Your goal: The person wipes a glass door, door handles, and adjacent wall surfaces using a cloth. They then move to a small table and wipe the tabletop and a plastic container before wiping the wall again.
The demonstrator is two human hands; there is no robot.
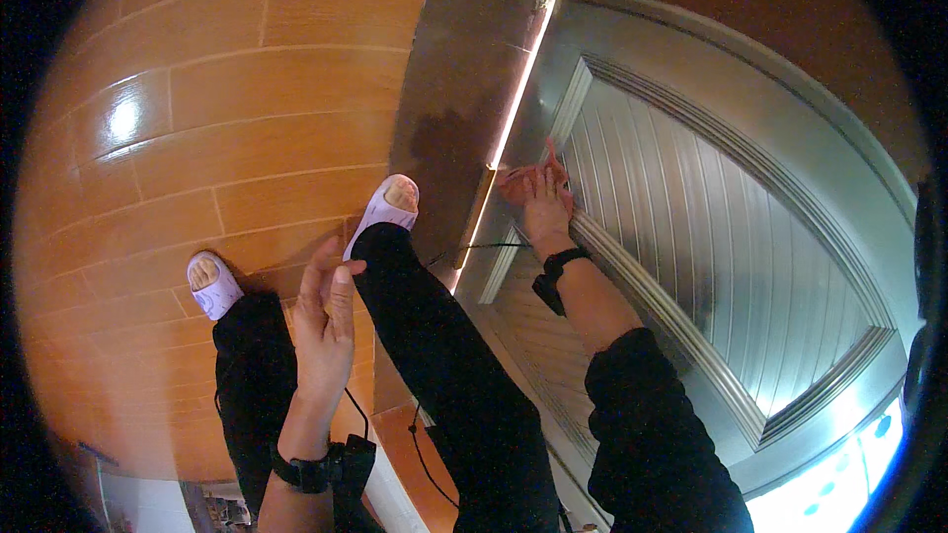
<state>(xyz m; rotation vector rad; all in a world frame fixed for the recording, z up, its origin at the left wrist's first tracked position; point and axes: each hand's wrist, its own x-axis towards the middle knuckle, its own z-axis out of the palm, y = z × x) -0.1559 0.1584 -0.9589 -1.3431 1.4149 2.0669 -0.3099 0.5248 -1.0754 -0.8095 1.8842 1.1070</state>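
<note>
My right hand [546, 211] presses a crumpled pink cloth [524, 186] against the lower part of a metallic grey panelled door [535, 126]. The cloth lies at the corner of the door's ribbed inset panel [689, 229], by its raised moulding. My fingers are spread over the cloth, and part of it is hidden beneath them. My left hand [326, 303] hangs in the air above my legs, its fingers apart and slightly bent, holding nothing. Each wrist wears a black band with a small box.
A dark stone threshold [466, 59] runs along the door's foot, with light showing through the gap. Wood-look floor tiles [281, 96] spread to the left, under my feet in light purple slippers [213, 285]. Thin black cables [422, 451] hang near my legs.
</note>
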